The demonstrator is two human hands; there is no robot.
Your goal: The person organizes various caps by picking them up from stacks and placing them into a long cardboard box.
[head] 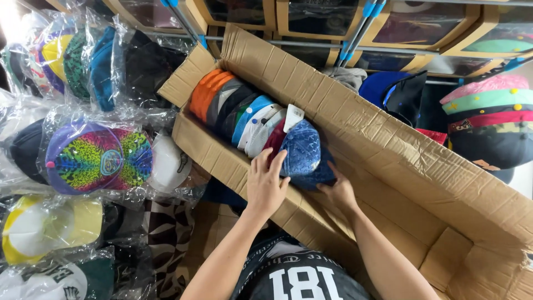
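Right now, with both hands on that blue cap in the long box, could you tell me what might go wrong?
1. The row of caps stands packed on edge; pressing the blue patterned cap with the left hand and right hand could crush a brim.
2. The cardboard box lies tilted with loose flaps, so it might shift.
3. The bagged caps piled alongside look slippery and could slide.

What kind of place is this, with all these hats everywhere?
Probably a cap shop's stockroom or a storage corner. A long cardboard box holds a nested row of caps, plastic-bagged caps pile up beside it, and more caps sit in window boxes on shelves.
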